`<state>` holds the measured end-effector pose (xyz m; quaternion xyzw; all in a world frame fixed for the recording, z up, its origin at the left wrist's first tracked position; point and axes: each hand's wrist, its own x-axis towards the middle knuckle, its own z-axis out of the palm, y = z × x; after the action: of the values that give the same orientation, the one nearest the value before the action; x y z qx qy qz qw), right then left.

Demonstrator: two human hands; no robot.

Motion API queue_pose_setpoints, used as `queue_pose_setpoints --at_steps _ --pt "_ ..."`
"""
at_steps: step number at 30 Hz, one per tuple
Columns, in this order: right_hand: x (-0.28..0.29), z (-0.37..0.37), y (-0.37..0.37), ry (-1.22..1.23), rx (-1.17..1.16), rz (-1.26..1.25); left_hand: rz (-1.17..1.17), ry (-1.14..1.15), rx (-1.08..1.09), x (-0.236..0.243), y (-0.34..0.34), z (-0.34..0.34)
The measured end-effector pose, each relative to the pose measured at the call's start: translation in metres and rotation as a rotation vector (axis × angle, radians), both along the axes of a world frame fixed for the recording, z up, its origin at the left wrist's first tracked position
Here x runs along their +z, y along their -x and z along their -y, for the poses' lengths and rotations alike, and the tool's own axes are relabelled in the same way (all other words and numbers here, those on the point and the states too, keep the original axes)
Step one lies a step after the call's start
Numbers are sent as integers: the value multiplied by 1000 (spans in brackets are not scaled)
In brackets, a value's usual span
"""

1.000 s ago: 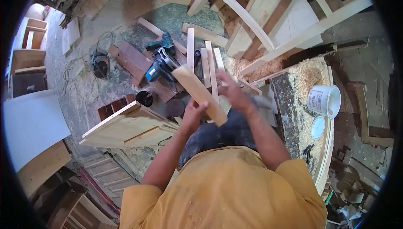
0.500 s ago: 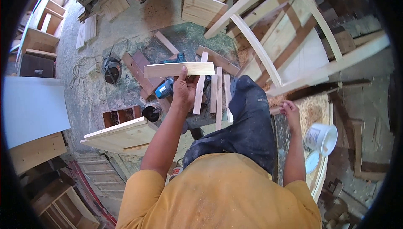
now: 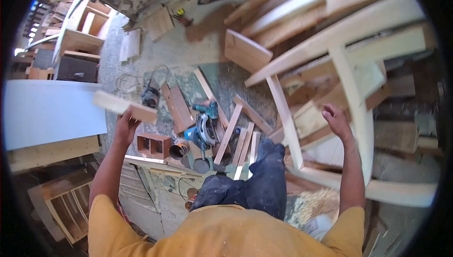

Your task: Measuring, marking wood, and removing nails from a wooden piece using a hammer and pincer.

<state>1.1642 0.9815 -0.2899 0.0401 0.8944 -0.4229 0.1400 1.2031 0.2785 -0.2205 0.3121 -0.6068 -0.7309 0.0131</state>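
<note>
My left hand (image 3: pixel 126 127) grips a short pale wood block (image 3: pixel 123 107), thumb and fingers around its lower side. The block is held out to the left, tilted down to the right and slightly blurred. On the right, my right hand (image 3: pixel 338 122) is raised in front of a large pale wooden frame (image 3: pixel 285 115). Its fingers are loosely bent, and no object shows in them. Below and between my hands lie a blue-green circular saw (image 3: pixel 204 132) and several narrow wood strips (image 3: pixel 228 134).
A darker circular saw (image 3: pixel 150 95) rests on the floor by reddish boards (image 3: pixel 176 108). Nearer me are a brown divided box (image 3: pixel 154 145) and an open can (image 3: pixel 179 150). A white panel (image 3: pixel 52 115) stands left. Sawdust (image 3: pixel 321 205) and a white bucket (image 3: pixel 318 226) are at lower right.
My left hand has swung left with the wood block, away from above the saw. My right hand has risen to in front of the frame. The view has shifted, and my body has turned.
</note>
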Motion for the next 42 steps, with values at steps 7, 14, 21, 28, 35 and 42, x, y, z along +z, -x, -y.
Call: queue_pose_setpoints --at_steps 7,14,21,28,35,42 --pt "-18 49 -11 145 99 252 20 -112 430 41 -202 18" --pt "50 155 74 168 419 188 159 -260 1059 13 -404 -59" --pt "111 304 267 203 798 64 200 -406 1190 -64 -283 -62" --pt "162 438 487 80 827 101 -27 -460 692 -35 160 60" --pt "267 524 604 267 841 -188 -79 -543 259 120 540 27" --pt "305 495 806 115 467 -748 -96 -524 -277 243 805 -9"
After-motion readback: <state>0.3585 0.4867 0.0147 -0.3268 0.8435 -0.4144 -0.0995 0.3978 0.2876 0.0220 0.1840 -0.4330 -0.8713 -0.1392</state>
